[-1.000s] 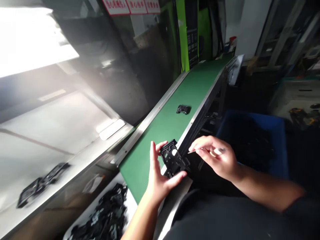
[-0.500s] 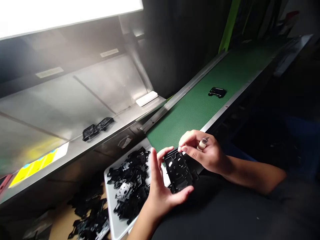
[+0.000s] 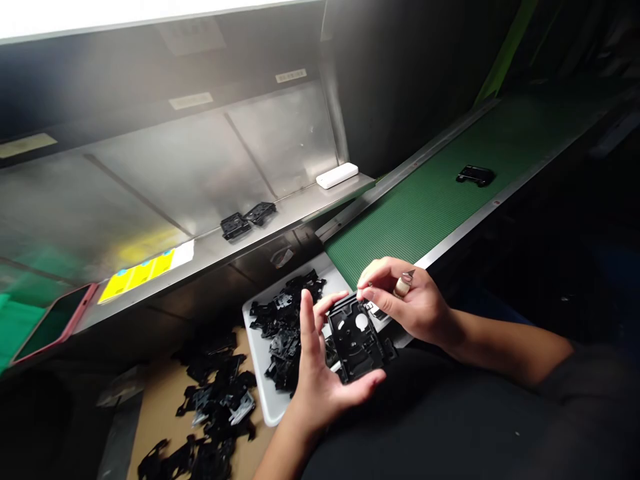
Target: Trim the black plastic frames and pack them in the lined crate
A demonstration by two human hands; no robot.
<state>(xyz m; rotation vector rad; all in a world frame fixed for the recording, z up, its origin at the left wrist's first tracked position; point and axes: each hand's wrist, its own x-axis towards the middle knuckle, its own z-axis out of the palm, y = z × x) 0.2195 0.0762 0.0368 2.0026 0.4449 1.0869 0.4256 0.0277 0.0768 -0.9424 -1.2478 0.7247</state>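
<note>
A black molded plastic frame with holes and slots [image 3: 354,343] sits tilted in my left hand [image 3: 325,367], between the thumb and the fingers. My right hand [image 3: 415,303] is closed at the frame's upper right corner, thumb and forefinger pinched together there. Whether a tiny piece lies in that pinch is hidden. Tucked among the curled fingers of this hand is a small knife [image 3: 404,285], its pointed metal tip sticking up from a pale wrapped handle.
A white tray [image 3: 257,373] heaped with black parts stands left of my hands. More parts lie on cardboard [image 3: 150,407]. A green conveyor belt [image 3: 390,227] carries one black part [image 3: 475,175]. The metal shelf [image 3: 300,210] holds two black parts, a white case [image 3: 337,175], yellow labels and a phone [image 3: 57,323].
The view has turned left, so the shelf, tray and belt sit further right and the phone shows more. Both hands keep nearly the same hold on the black frame.
</note>
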